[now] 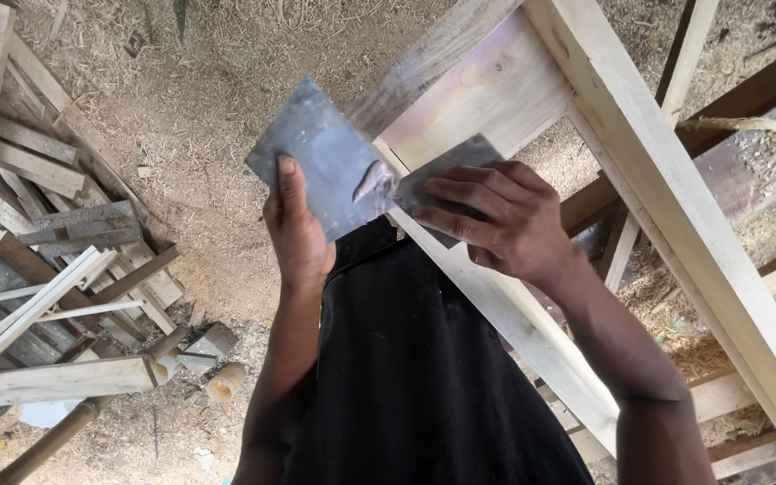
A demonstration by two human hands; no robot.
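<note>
My left hand (296, 229) holds a flat grey metal sheet (321, 157) by its lower edge, thumb pressed on its face. A small lump of grey paste (375, 180) sits on the sheet's right part. My right hand (496, 220) grips a second, darker flat blade (451, 166), its edge meeting the paste on the first sheet. Both hands are in front of a pale wooden frame (639, 144), just left of its panel (496, 90).
Sawdust and shavings (199, 99) cover the ground. Loose planks and offcuts (38, 269) are piled at the left. More timber rails (747, 395) lie at the right. My dark garment (415, 377) fills the lower middle.
</note>
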